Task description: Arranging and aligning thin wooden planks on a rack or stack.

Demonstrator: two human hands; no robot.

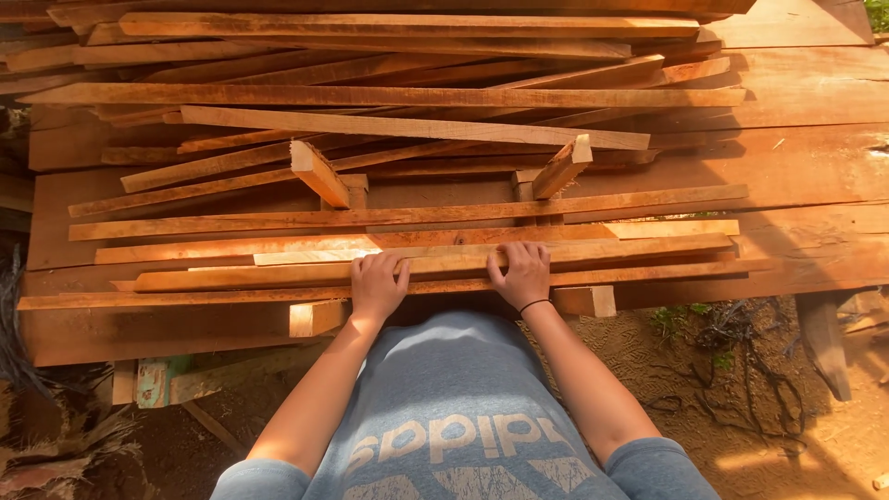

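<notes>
While sunlit, both hands — left hand [377, 285], right hand [521, 274] — clamped on thin rough-sawn slat [444, 262], stacked planks [389, 130].

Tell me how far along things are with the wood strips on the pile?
Done: nothing looks lifted clear yet. In hand: the left hand and right hand both grip one long wood strip at the near edge of the pile. Left: many loose strips lie criss-crossed on the wide planks behind, none sorted.

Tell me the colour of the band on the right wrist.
Black: a thin band just below the right hand, seen in the head view.
</notes>
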